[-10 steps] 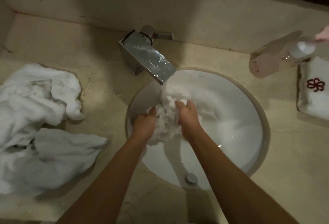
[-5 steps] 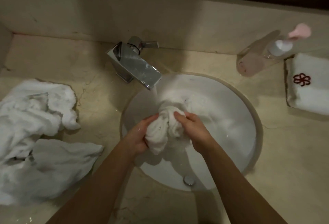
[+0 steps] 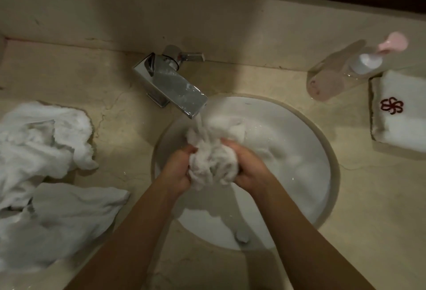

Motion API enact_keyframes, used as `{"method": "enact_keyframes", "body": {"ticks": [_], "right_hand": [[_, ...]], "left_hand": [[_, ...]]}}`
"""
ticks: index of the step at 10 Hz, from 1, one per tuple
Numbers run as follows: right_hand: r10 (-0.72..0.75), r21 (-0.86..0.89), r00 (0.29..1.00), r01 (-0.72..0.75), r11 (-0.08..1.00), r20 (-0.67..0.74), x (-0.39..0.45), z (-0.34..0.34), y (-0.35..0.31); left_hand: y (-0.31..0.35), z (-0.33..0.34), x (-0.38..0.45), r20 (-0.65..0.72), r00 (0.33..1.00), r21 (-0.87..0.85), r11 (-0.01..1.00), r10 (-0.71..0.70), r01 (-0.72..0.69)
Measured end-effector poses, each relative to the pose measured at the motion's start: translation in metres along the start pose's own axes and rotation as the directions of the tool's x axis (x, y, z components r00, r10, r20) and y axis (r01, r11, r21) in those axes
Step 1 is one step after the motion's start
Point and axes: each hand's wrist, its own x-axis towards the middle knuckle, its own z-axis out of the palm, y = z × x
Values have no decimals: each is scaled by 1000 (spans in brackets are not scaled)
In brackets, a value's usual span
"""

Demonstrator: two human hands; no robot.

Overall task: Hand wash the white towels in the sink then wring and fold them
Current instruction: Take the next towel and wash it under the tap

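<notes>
A wet white towel [image 3: 213,163] is bunched into a ball above the round white sink [image 3: 306,151]. My left hand [image 3: 177,171] grips its left side and my right hand [image 3: 250,166] grips its right side, fingers curled into the cloth. Water runs from the chrome faucet [image 3: 175,91] onto the top of the towel. A loose part of the towel trails toward the back of the basin. More crumpled white towels [image 3: 46,167] lie in a heap on the counter at the left.
A folded white towel with a red flower emblem [image 3: 401,114] sits on the counter at the right. Behind it stands a clear pump bottle with a pink top [image 3: 366,61]. The sink's drain plug [image 3: 241,235] is near the front. The beige wall rises behind the faucet.
Both hands have kept squeezing and kneading the bunched towel under the running water. The towel ball has spread wider between them.
</notes>
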Motion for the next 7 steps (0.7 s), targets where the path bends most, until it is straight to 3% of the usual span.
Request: {"method": "enact_keyframes", "body": {"ticks": [1, 2, 3, 4, 5, 6, 7], "right_hand": [[59, -174, 978, -95, 980, -202, 37, 11, 20], [-232, -396, 964, 165, 903, -127, 40, 31, 26], [-612, -841, 784, 396, 369, 102, 27, 62, 11], [-624, -961, 777, 226, 157, 81, 50, 62, -15], [-564, -960, 825, 131, 249, -33, 68, 58, -19], [-567, -941, 815, 275, 199, 118, 58, 68, -1], [-545, -905, 836, 183, 383, -62, 78, 56, -15]], "left_hand": [[2, 11, 12, -69, 997, 208, 978, 36, -21], [19, 14, 24, -167, 943, 440, 878, 288, -190], [41, 15, 22, -108, 957, 341, 914, 269, -218], [36, 23, 20, -4, 951, 394, 875, 308, -282], [33, 30, 10, -96, 965, 332, 922, 243, -199], [36, 18, 30, -68, 976, 65, 977, 207, -203], [23, 16, 33, -141, 943, 243, 934, 302, -263]]}}
